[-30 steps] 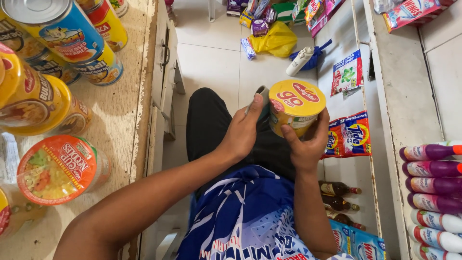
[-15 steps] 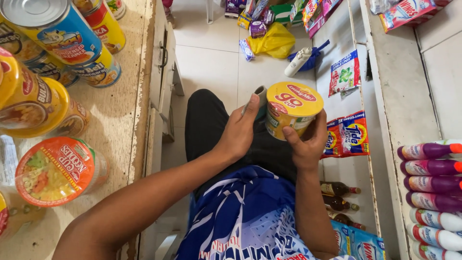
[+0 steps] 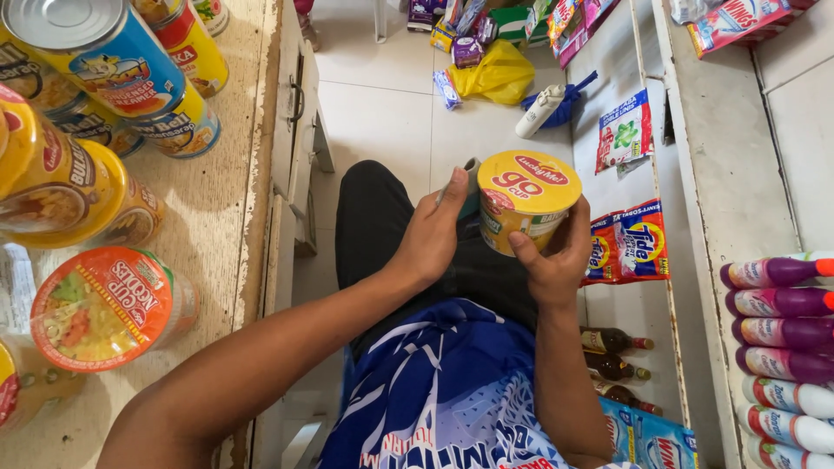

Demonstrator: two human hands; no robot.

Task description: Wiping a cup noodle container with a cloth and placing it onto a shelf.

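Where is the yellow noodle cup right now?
The yellow noodle cup sits mid-frame in the head view, held over the person's lap between the left hand and right hand, left of the white shelf.

A: Left side? Stacked cans (image 3: pixel 95 52) and an orange-lidded noodle cup (image 3: pixel 104 308) on a worn wooden counter (image 3: pixel 217 226).

B: Right side: white shelves (image 3: pixel 721 130), detergent sachets (image 3: pixel 627 241), purple-capped bottles (image 3: pixel 782 330); a yellow bag (image 3: pixel 497 74) on the tiled floor (image 3: pixel 382 113).

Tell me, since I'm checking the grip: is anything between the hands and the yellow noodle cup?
Only partly. The right hand grips the yellow noodle cup directly; the left hand holds a grey-green object against the cup's side.
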